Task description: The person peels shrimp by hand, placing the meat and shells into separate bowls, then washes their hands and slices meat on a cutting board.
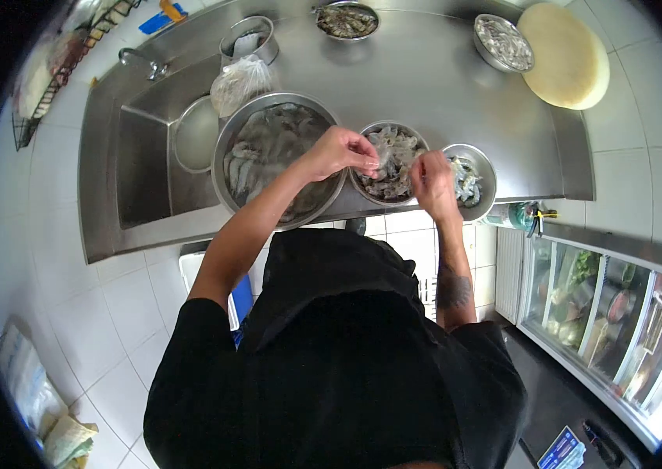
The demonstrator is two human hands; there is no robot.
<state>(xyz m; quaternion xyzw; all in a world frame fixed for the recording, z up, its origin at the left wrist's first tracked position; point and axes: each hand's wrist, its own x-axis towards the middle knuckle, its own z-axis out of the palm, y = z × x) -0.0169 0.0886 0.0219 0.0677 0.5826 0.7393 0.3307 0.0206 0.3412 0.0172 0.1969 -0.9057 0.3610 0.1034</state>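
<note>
My left hand (343,153) reaches over the middle metal bowl (356,184), fingers pinched on a small greyish shrimp (382,159) that is partly hidden. Close by on the right, my right hand (434,184) is closed with fingertips pointing down between two bowls; what it grips is hidden. Shrimp shells and heads (395,186) fill the middle bowl. The right metal bowl (489,173) contains pale shrimp (466,184), partly behind my right hand. Under my left forearm stands a large metal bowl (224,195) of whole grey shrimp (245,168) in cloudy water.
A sink (143,160) with a faucet (151,64) lies left. Behind the large bowl are a plastic bag (241,84) and a metal pot (262,48). At the back stand a bowl of dark shells (347,21), a bowl of pale shrimp (504,43) and a round board (565,59).
</note>
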